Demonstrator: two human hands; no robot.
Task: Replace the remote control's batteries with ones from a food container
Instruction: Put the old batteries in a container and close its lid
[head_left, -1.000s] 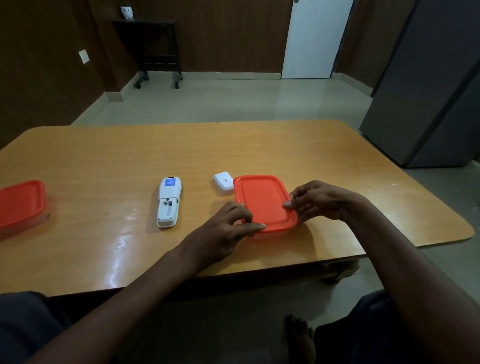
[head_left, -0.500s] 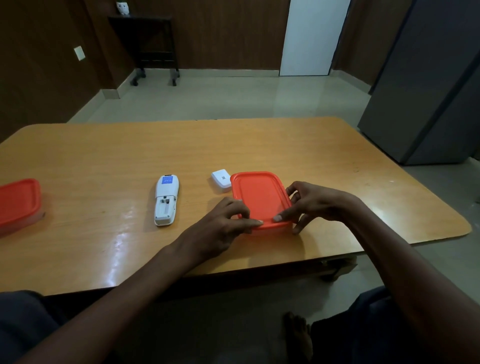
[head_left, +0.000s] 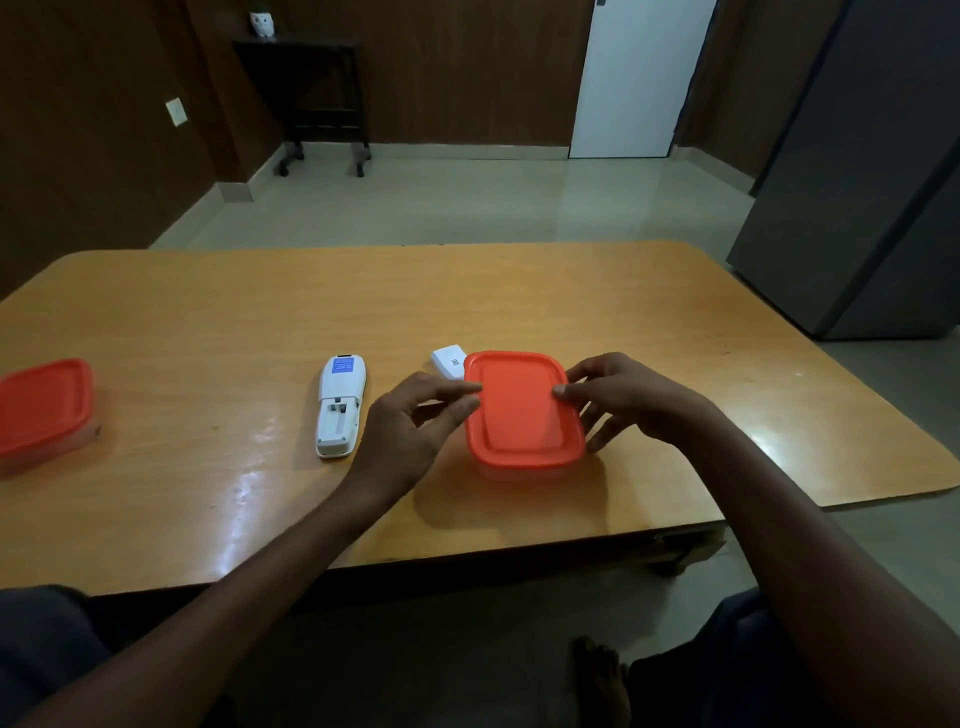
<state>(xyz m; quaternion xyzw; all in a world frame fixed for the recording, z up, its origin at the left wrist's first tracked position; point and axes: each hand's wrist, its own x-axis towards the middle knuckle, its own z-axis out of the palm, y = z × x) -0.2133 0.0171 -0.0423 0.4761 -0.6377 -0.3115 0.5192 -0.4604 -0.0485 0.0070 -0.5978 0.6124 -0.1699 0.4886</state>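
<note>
A clear food container with an orange lid (head_left: 519, 410) stands on the table near the front edge, lid on. My left hand (head_left: 410, 426) pinches the lid's left rim with thumb and forefinger. My right hand (head_left: 628, 400) holds the right side, thumb on top of the lid and fingers down the wall. The container's contents are hidden. A white remote control (head_left: 340, 405) lies face down to the left, its battery bay uncovered. Its white battery cover (head_left: 448, 361) rests just behind the container's far left corner.
A second orange-lidded container (head_left: 44, 405) sits at the table's left edge. The wooden table (head_left: 260, 312) stretches far behind the objects. A grey cabinet (head_left: 872, 208) stands to the right, and a dark stand (head_left: 311, 93) is against the back wall.
Both hands have slid from the lid's near corners up to the middle of its left and right edges. The container has stayed in place on the table.
</note>
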